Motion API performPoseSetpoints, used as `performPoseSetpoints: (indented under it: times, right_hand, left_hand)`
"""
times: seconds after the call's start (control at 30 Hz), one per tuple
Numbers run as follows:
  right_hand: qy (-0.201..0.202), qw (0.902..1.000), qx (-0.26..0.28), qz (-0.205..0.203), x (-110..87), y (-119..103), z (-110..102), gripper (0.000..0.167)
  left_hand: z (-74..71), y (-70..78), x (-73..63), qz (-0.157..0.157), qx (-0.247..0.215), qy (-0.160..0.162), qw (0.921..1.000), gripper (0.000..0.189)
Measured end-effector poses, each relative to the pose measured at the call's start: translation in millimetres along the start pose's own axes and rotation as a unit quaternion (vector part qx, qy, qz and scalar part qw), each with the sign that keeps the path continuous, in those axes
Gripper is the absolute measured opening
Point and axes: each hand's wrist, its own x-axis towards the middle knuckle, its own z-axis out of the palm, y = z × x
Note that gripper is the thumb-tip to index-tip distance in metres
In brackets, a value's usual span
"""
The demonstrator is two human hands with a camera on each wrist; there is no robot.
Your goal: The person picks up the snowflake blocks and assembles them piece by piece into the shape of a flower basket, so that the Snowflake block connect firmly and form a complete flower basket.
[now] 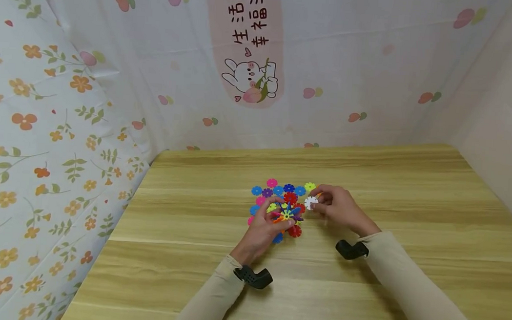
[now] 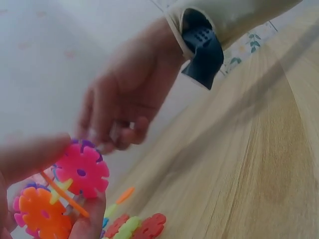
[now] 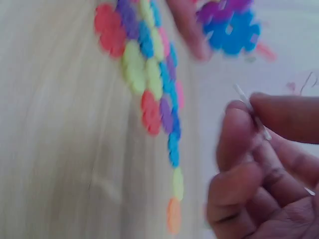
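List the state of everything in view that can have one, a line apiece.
left grip: holding the disc cluster
right grip: pinching the white disc
disc cluster: slotted together, held off the table
white disc: apart from the disc cluster
table discs: lying flat
sleeves: reaching the wrists
backdrop cloth: hanging, creased
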Motion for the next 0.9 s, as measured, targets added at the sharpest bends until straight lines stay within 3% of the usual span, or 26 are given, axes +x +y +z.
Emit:
performPoseSetpoints:
  times: [0.17, 0.67, 0.9]
  right_hand:
    - [0.009, 0.9985, 0.047, -0.028, -2.3, -12, 4, 0.024]
    - [0.063, 0.9932, -0.024, -0.095, -7.5, -19, 16, 0.019]
    - [0.082, 0.9907, -0.036, -0.102, -8.9, -17, 17, 0.021]
  left_hand:
    - [2.2, 0.6, 1.1, 0.009, -0.010, 0.000, 0.9999, 0.050]
    - [4.0, -3.9, 3.1, 0.014, 0.034, 0.013, 0.9992, 0.046]
    - [5.4, -2.0, 2.4, 0.006, 0.023, 0.011, 0.9997, 0.062]
